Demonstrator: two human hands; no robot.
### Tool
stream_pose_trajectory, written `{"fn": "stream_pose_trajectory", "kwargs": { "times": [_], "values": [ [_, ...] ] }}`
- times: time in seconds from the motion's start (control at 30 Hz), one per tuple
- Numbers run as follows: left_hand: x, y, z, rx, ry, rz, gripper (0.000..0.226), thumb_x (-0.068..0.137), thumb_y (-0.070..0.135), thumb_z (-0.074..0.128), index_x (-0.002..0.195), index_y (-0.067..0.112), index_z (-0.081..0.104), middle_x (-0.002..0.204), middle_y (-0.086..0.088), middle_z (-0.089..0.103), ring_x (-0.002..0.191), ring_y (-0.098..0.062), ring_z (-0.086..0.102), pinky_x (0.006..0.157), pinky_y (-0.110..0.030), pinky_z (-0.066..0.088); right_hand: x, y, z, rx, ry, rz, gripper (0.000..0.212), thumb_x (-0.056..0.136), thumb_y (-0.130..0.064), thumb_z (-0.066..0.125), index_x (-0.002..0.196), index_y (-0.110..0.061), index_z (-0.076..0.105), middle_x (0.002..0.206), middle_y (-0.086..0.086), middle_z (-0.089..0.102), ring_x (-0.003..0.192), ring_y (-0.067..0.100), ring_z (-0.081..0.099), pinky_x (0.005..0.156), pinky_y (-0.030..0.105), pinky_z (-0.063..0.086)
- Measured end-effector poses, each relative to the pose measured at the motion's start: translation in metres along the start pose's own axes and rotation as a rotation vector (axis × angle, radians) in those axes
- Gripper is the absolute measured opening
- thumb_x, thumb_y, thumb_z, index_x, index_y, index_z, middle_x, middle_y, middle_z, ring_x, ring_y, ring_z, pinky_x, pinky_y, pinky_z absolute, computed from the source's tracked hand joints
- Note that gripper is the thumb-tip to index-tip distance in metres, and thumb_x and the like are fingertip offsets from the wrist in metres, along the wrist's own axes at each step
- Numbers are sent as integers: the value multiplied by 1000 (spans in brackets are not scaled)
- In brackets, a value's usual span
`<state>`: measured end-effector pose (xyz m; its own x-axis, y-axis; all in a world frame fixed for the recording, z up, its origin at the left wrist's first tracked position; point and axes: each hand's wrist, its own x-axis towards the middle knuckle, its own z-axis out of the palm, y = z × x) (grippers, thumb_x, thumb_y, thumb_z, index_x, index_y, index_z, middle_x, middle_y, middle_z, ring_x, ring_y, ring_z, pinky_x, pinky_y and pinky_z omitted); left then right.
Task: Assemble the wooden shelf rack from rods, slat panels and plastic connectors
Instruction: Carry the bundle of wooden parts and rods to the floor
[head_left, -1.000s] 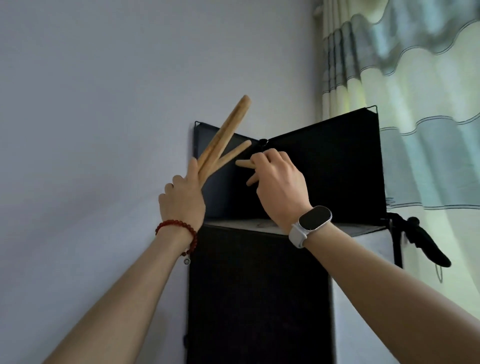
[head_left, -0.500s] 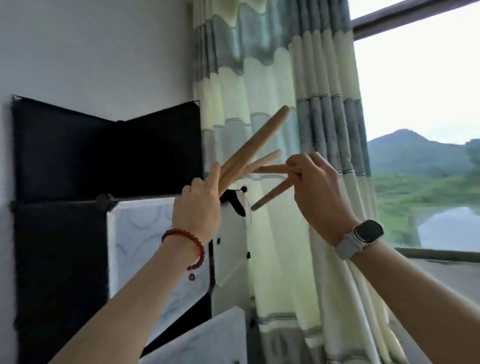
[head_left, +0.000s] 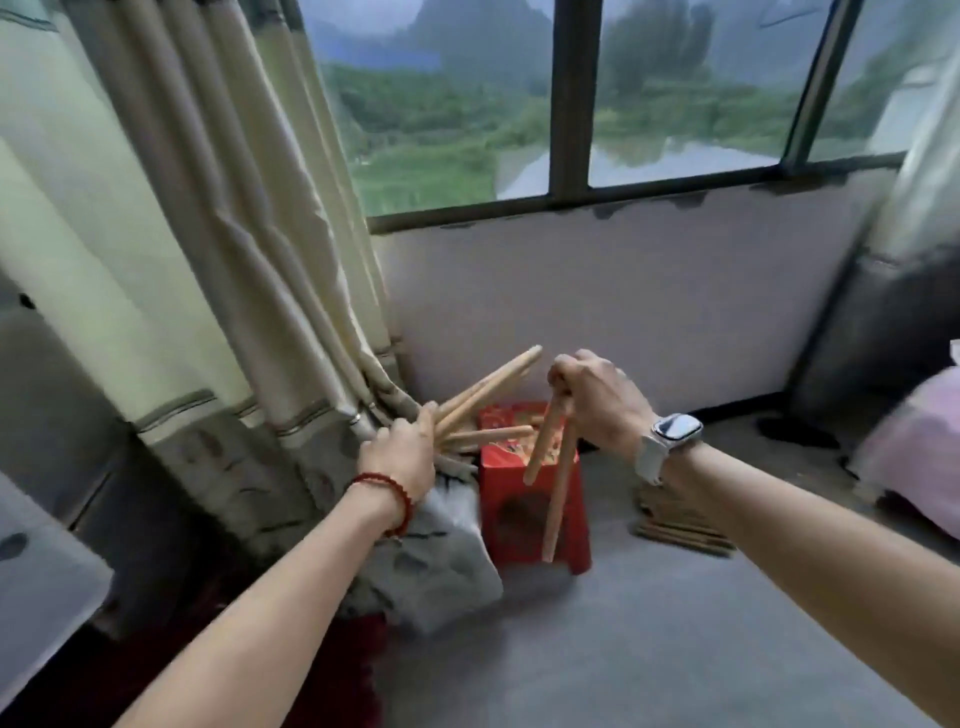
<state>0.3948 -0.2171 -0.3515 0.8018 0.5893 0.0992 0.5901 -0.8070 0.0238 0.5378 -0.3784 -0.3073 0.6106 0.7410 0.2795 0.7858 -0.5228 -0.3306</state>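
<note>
Wooden rods (head_left: 483, 397), several, fanned up and to the right from left hand (head_left: 402, 451); fingers curled round their lower ends, red bead bracelet (head_left: 392, 496) on that wrist. Two further wooden rods (head_left: 553, 470) hanging downward from right hand (head_left: 597, 397), fingers closed round their upper ends, tips splayed slightly apart; pale smartwatch (head_left: 667, 444) on that wrist. Red box (head_left: 519, 499) on grey floor (head_left: 649, 623) directly behind and below both bundles. Stack of wooden slat panels (head_left: 680, 519) flat on floor just right of red box, blurred. Cream curtain (head_left: 208, 260) at left, its hem behind left hand. Window (head_left: 571, 104) above low wall
</note>
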Motion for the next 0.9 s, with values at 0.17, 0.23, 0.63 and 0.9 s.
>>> {"fn": "stream_pose_trajectory", "kwargs": {
  "times": [0.17, 0.23, 0.63, 0.9],
  "values": [
    [46, 87, 85, -37, -177, 204, 53, 92, 11, 37, 141, 24, 23, 119, -15, 54, 110, -36, 53, 89, -42, 44, -20, 116, 37, -16, -109, 307, 24, 87, -7, 47, 106, -15, 59, 105, 11, 53, 99, 34, 56, 84, 37, 46],
    [70, 114, 112, -51, -250, 275, 54, 92, 13, 38, 142, 24, 22, 119, -15, 53, 109, -35, 54, 88, -41, 44, -21, 154, 47, -21, -141, 400, 26, 86, -7, 47, 107, -15, 59, 107, 12, 54, 101, 34, 55, 86, 38, 46],
    [263, 253, 219, -415, -650, 205, 43, 88, 14, 45, 131, 16, 38, 112, -14, 60, 97, -32, 60, 82, -36, 50, 64, 337, 78, 47, -166, 767, 19, 85, -2, 48, 98, -11, 58, 100, 11, 56, 97, 30, 55, 84, 31, 42],
    [331, 368, 278, -820, -1042, -268, 19, 84, 2, 41, 98, 9, 53, 62, -11, 52, 44, -20, 49, 44, -21, 36, 89, 476, 89, 38, -188, 912, 21, 89, -6, 49, 108, -11, 57, 108, 9, 55, 104, 29, 54, 82, 30, 39]
  ]
}}
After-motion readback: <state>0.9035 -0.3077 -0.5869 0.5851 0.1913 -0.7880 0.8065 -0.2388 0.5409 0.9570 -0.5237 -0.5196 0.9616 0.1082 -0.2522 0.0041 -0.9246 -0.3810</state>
